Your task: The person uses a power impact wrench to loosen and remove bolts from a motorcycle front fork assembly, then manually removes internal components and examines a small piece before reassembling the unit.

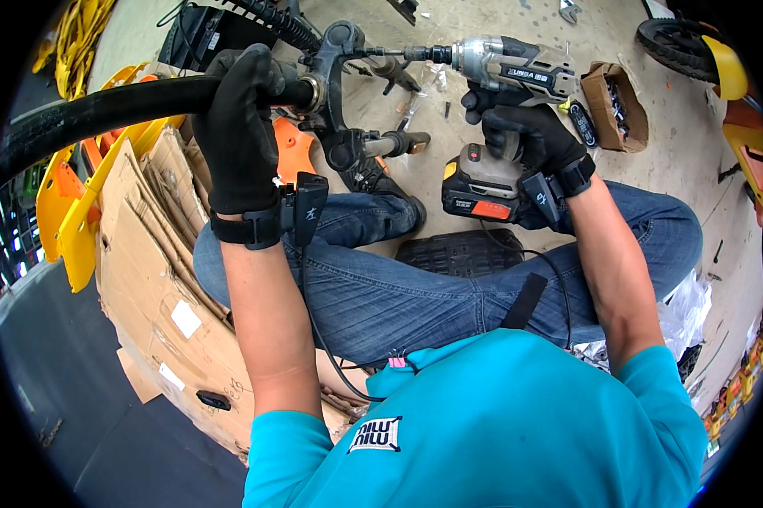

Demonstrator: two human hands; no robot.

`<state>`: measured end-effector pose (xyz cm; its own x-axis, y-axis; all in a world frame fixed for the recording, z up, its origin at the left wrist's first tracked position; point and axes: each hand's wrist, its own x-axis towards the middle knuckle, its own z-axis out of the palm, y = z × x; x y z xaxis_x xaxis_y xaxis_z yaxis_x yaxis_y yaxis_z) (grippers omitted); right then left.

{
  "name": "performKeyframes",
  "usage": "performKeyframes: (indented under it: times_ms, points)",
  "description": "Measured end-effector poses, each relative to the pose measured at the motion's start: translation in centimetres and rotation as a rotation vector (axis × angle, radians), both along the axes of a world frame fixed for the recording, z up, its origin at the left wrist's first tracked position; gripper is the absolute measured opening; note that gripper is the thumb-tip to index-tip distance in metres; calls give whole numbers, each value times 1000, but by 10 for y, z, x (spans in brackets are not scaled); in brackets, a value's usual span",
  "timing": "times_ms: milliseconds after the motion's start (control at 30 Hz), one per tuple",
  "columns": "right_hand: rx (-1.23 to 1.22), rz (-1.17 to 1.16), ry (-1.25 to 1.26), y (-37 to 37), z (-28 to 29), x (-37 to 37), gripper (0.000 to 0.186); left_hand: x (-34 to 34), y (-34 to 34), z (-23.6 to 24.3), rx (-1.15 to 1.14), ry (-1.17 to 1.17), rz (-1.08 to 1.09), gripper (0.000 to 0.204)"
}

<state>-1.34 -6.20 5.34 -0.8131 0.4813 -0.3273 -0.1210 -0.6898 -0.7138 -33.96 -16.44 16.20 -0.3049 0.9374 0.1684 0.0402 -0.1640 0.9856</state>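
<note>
My left hand, in a black glove, grips a thick black tube just left of a black metal bracket fixed to its end. My right hand, also gloved, holds a grey cordless impact driver by its handle, with an orange and black battery pack at the bottom. The driver's bit points left and meets the top of the bracket. Black wrist-worn devices sit on both wrists. I sit with legs in blue jeans under the work.
Flattened cardboard lies at my left, with yellow and orange plastic parts beyond it. A small open cardboard box of parts sits on the concrete floor at the right, near a black wheel. A black ribbed pad lies between my legs.
</note>
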Motion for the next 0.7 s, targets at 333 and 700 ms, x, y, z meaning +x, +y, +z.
performKeyframes:
  times_ms: [333, 700]
  points:
    - [752, -10, -154, 18, 5, 3, 32, -3, 4, 2, -30, -102, -66, 18]
    - [-206, 38, -30, -2, 30, -5, 39, 16, 8, 11, 5, -78, 95, 20]
